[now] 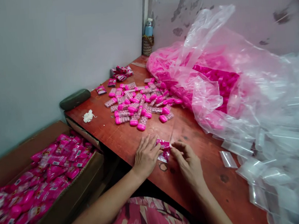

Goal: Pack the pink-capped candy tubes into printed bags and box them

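Observation:
A small pink printed plastic packet [164,151] lies at the red-brown table's near edge, between my two hands. My left hand [146,157] rests on the table, with its thumb and forefinger gripping the packet's left side. The fingers of my right hand [188,162] are curled, pinching the packet's right edge. Whether anything is inside the packet cannot be made out. Beyond my hands is a loose pile of small clear candy containers [140,106] with bright pink caps and round pellets inside.
Left of the table, a cardboard box [92,178] holds many filled pink packets [56,160]. A large pink-tinted plastic bag [176,59] and clear plastic sleeves [228,159] cover the right side. Folded packets [122,72], a dark green case [75,99] and a bottle [148,28] stand farther back.

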`<action>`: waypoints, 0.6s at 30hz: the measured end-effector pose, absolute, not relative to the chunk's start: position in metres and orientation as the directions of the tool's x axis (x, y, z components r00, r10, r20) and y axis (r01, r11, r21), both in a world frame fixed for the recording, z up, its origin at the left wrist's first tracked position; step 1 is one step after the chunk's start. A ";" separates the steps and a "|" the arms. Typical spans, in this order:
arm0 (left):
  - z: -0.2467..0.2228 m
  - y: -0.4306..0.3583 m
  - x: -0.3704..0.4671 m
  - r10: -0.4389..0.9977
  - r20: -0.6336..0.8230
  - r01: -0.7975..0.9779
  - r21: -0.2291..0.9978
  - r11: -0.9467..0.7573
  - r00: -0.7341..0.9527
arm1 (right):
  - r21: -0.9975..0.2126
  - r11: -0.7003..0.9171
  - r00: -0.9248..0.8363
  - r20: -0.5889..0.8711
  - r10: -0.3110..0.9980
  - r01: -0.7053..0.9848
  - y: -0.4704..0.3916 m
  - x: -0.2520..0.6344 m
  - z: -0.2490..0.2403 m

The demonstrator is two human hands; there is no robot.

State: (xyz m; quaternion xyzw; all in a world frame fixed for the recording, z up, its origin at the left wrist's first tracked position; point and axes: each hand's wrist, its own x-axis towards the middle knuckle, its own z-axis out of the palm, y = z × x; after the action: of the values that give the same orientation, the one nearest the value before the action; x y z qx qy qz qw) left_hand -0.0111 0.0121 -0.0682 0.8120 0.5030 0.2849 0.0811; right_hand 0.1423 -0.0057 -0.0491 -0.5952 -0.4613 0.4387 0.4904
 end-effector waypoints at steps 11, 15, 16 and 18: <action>-0.041 0.012 -0.017 0.965 -0.164 -0.048 0.983 0.177 0.203 | -0.984 -0.163 -0.175 -0.149 0.973 -0.066 0.021 0.136 -0.034; -0.044 0.016 -0.018 0.912 -0.358 -0.337 0.849 0.408 0.201 | -0.926 0.059 -0.227 -0.030 0.973 0.373 0.057 0.149 -0.030; -0.044 0.016 -0.018 0.903 -0.388 -0.374 0.822 0.429 0.183 | -0.839 0.150 -0.203 0.048 0.978 0.523 0.069 0.152 -0.030; -0.044 0.016 -0.019 0.886 -0.440 -0.422 0.782 0.459 0.147 | -0.551 0.287 -0.225 0.179 0.958 0.784 0.095 0.159 -0.032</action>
State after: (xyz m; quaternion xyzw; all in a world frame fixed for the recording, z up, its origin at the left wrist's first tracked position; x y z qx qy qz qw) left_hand -0.0191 0.0158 -0.0435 0.2485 0.4666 0.4571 0.7153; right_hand 0.1588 0.0953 -0.0315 -0.5709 -0.7626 0.1752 0.2486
